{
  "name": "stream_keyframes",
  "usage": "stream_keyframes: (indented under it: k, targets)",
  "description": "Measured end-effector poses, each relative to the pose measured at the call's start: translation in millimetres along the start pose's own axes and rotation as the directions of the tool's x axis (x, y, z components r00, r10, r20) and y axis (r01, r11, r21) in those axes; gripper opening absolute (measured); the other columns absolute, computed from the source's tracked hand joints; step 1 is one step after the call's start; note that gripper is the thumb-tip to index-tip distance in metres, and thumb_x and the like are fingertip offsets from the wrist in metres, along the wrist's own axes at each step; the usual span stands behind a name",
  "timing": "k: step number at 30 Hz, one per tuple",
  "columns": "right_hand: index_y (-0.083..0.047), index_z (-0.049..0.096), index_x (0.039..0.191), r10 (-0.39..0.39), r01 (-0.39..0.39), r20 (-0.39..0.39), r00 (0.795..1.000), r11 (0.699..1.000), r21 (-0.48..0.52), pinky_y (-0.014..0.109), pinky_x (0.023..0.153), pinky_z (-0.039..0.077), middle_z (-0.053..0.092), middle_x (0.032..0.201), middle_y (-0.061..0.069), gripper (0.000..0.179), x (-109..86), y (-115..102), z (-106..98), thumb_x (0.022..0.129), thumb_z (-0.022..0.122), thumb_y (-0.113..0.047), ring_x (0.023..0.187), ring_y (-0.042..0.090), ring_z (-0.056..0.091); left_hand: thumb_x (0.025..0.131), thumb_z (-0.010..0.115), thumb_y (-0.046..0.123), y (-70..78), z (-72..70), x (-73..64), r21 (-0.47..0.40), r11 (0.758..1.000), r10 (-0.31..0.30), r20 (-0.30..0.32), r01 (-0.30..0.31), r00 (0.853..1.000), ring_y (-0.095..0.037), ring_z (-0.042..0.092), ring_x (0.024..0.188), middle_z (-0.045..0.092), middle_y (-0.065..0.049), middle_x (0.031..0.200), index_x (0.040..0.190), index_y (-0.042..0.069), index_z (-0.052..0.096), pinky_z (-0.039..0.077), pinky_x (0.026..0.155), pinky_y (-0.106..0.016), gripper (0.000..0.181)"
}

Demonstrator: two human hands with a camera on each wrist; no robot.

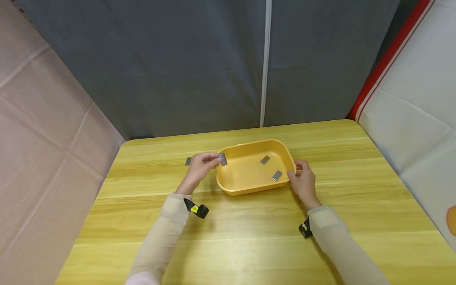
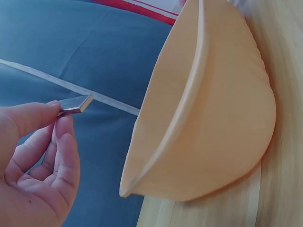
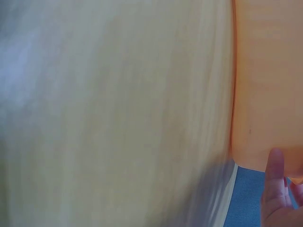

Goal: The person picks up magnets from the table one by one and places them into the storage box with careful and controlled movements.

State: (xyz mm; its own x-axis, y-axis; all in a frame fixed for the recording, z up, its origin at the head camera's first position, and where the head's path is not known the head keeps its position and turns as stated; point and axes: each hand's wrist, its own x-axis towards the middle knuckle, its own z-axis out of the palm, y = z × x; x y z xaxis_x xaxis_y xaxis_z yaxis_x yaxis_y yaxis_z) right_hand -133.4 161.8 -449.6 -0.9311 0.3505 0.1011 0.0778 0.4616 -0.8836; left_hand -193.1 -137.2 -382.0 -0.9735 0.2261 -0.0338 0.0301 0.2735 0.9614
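My left hand (image 1: 199, 169) pinches a small flat grey rectangular piece (image 1: 223, 159) between thumb and fingertips, over the left rim of a yellow plastic basin (image 1: 242, 172). In the left wrist view the piece (image 2: 75, 104) shows a shiny face and a pale edge, and it is apart from the basin wall. Two similar grey pieces lie inside the basin, one toward the back (image 1: 265, 160) and another near the front right (image 1: 277, 175). My right hand (image 1: 303, 183) grips the basin's right end, thumb on the near side of the rim.
Just left of my left hand, another grey piece (image 1: 188, 161) lies on the wood-patterned table (image 1: 242, 237), partly hidden by the hand. A dark grey curtain (image 1: 178, 71) hangs behind the table, with pale cloth at both sides.
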Motion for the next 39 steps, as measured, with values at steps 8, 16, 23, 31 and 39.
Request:
stream_keyframes:
  k: [8, 16, 23, 31, 39]
  targets:
    - [0.005, 0.045, 0.119, 0.008, -0.008, -0.001, 1.000, 1.000, -0.007, 0.012, 0.057, 0.040, 0.055, 0.102, 0.019, 0.040, 0.5, 1, 1, 0.080, 0.051, -0.006, 0.084, 0.026, 0.055, 0.083, 0.062, 0.013, 3.2, 11.1, 8.3, 0.017, 1.000, -0.005, 0.045, 0.004, 0.999, -0.017, 0.058, 0.080, 0.062, -0.014, 0.095, 0.102, -0.004, 0.062, 0.048, 0.078, -0.034, 0.026]
    - [0.005, 0.044, 0.119, 0.010, -0.010, 0.006, 1.000, 1.000, -0.008, 0.013, 0.057, 0.040, 0.054, 0.102, 0.019, 0.040, 0.2, 1, 1, 0.081, 0.051, -0.006, 0.084, 0.026, 0.054, 0.086, 0.058, 0.014, 4.9, 21.4, 16.3, 0.061, 0.998, 0.000, 0.108, -0.006, 0.994, -0.025, 0.057, 0.089, 0.060, -0.014, 0.101, 0.105, -0.003, 0.060, 0.046, 0.081, -0.038, 0.025]
    - [0.006, 0.044, 0.119, -0.005, 0.005, 0.007, 1.000, 1.000, -0.002, 0.013, 0.057, 0.040, 0.054, 0.102, 0.020, 0.040, -0.1, 1, 0, 0.081, 0.051, -0.005, 0.083, 0.026, 0.055, 0.086, 0.058, 0.014, 7.1, 33.2, 21.7, 0.129, 0.992, -0.014, 0.145, -0.005, 0.989, -0.032, 0.056, 0.087, 0.061, -0.013, 0.096, 0.104, -0.002, 0.061, 0.045, 0.080, -0.043, 0.025]
    - [0.005, 0.045, 0.119, -0.003, 0.003, 0.008, 1.000, 1.000, 0.002, 0.014, 0.056, 0.041, 0.054, 0.101, 0.019, 0.040, -0.5, 0, 0, 0.081, 0.050, -0.005, 0.082, 0.027, 0.056, 0.085, 0.060, 0.015, 2.3, 43.8, 32.0, 0.213, 0.976, 0.003, 0.188, -0.044, 0.982, -0.020, 0.058, 0.082, 0.063, -0.010, 0.095, 0.104, 0.000, 0.063, 0.048, 0.073, -0.030, 0.024]
    - [0.004, 0.045, 0.119, 0.009, -0.009, 0.010, 1.000, 1.000, -0.006, 0.014, 0.057, 0.041, 0.055, 0.102, 0.019, 0.039, -0.3, 2, 2, 0.081, 0.051, -0.006, 0.083, 0.025, 0.055, 0.086, 0.058, 0.013, 1.3, 47.7, 37.8, 0.282, 0.957, 0.004, 0.239, -0.073, 0.971, -0.018, 0.058, 0.082, 0.062, -0.011, 0.097, 0.104, -0.001, 0.063, 0.048, 0.070, -0.026, 0.023]
